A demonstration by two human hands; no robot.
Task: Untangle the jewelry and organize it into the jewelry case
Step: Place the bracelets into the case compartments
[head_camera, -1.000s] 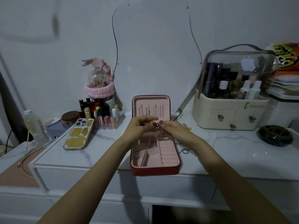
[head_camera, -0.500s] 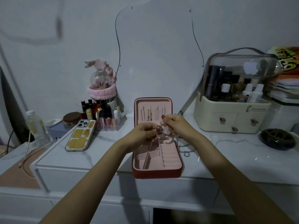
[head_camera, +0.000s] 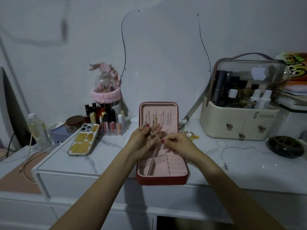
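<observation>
Hands meet over the open jewelry case (head_camera: 162, 170), with a rose-gold chain bracelet (head_camera: 153, 133) stretched taut between them. The left hand (head_camera: 144, 141) lies palm up, its fingertips pinching the far end of the chain near the lid, and the rest of its fingers seem loosely spread. The right hand (head_camera: 178, 144) is curled, thumb and forefinger pinching the near end. The chain's long axis thus runs on a diagonal, from upper left by the lid's hooks down to lower right, just above the divided tray of the case. A small clasp or charm hangs near its middle, resting against the left palm. Both hands are about equally near the compartments below, so laying the bracelet down looks like a matter of lowering it straight into the tray. Further out on the counter (head_camera: 249, 165), to the right of the case, a pearl strand (head_camera: 221, 151) and a gold piece with a pearl (head_camera: 192, 136) wait, apart from each other.
</observation>
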